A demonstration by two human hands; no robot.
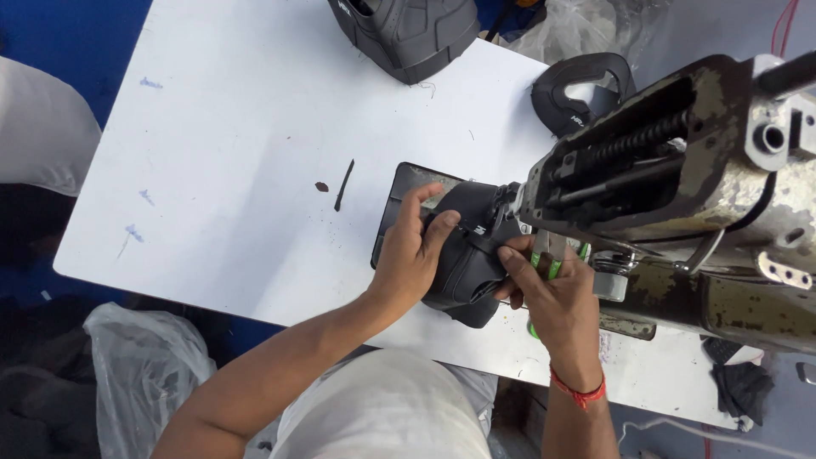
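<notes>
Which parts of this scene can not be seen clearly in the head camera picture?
- The needle area of the sewing machine: hidden behind the machine head and the black piece.
- The inner side of the black piece: covered by the left hand and right hand.
- The green tool: mostly hidden by the right hand.
- The black moulded part: cut off by the top edge.

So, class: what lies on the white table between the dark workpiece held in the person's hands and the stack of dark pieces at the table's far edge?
In the head view, between the dark workpiece and the stack, the white table is nearly bare, with only small thread bits. A thin dark strip and a brown scrap lie off left.
</notes>
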